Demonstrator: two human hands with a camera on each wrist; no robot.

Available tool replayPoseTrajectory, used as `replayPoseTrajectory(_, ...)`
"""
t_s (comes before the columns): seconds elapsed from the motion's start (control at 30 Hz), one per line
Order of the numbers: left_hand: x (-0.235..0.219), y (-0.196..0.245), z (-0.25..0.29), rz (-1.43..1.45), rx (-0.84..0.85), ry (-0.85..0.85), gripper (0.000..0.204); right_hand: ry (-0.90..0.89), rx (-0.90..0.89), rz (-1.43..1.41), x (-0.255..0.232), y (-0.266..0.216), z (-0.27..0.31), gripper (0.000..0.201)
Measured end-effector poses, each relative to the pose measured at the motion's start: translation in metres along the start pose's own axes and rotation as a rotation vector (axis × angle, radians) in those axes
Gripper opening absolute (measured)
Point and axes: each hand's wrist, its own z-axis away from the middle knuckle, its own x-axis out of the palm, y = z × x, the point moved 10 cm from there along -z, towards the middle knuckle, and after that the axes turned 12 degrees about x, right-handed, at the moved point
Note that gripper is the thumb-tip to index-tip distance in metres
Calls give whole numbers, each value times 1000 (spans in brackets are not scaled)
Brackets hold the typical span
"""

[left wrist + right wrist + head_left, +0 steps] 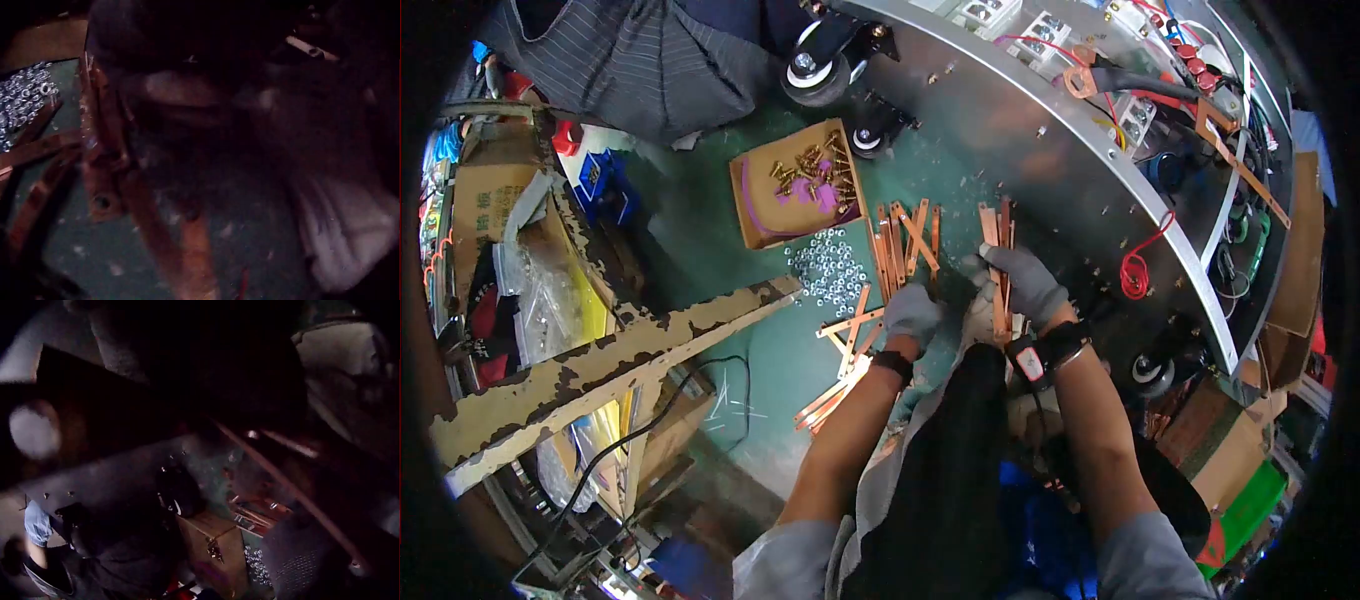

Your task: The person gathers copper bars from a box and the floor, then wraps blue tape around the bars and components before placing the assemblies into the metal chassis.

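Note:
In the head view, my gloved right hand (pixel 1027 282) grips copper strips (pixel 1001 295), its fingers and thumb around them. A long strip (pixel 294 487) crosses the dark right wrist view. The gloved left hand (pixel 913 315) is at the lower end of a group of copper strips (pixel 887 250); its fingertips are hidden, so I cannot tell whether it holds one. More strips (pixel 836 392) lie crossed and fanned below and left of that hand. In the left wrist view, a strip with a hole (pixel 103 194) lies over others beside the dark, blurred glove.
A cardboard box (pixel 755 225) holds brass bolts (pixel 810 165). Silvery nuts (pixel 828 272) are spread beside it on the green surface (pixel 700 245). A metal panel (pixel 1000 120) with wiring and caster wheels (pixel 815 75) stands beyond and right; a chipped beam (pixel 600 375) is left.

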Motion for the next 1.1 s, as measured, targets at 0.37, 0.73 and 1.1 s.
replayPoseTrajectory(0.37,-63,83,59,1255,60,-557,37,-130,-413,1151,66,-23,46,30)
replayPoseTrajectory(0.73,-73,-17,17,-108,-135,55,52,39,-65,343,27,-24,15,30)
replayPoseTrajectory(1.1,-32,-15,37,1037,44,-173,32,-155,-82,-109,28,1,-10,27)
